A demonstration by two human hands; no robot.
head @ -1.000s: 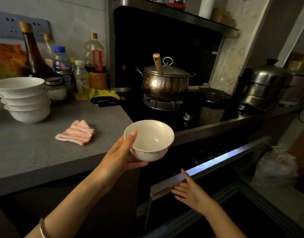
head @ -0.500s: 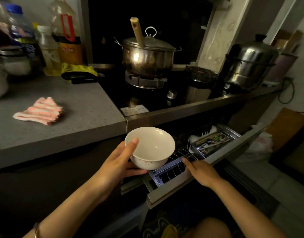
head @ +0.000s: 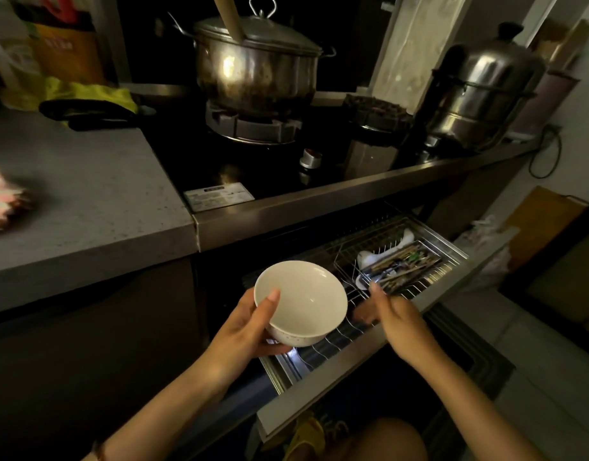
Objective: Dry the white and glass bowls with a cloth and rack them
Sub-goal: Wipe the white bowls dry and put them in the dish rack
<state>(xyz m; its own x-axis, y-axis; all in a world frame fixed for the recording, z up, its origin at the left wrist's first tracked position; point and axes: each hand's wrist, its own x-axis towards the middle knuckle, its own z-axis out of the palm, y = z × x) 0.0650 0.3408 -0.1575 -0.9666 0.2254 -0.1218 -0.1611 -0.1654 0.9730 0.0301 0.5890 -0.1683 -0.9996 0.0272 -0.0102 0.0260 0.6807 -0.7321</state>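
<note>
White bowl (head: pixel 301 302), glossy and plain inside with faint reddish specks on its outer wall, sits upright in the left hand (head: pixel 243 331), above the left end of the pulled-out rack (head: pixel 333 344). The thumb lies over the rim and the fingers curl under the base. The right hand (head: pixel 391 317) hovers just beside the bowl over the rack wires, fingers loosely straight and holding nothing. It is blurred, so whether they touch the wires cannot be told. Further right in the rack, a tray (head: pixel 403 264) holds chopsticks and spoons. Above, a lidded pot (head: pixel 256 64) stands on a burner, with a steamer (head: pixel 479 91) to its right. On the grey counter (head: pixel 87 201) at left lies a pink striped cloth (head: pixel 3 194), well apart from the bowl.
</note>
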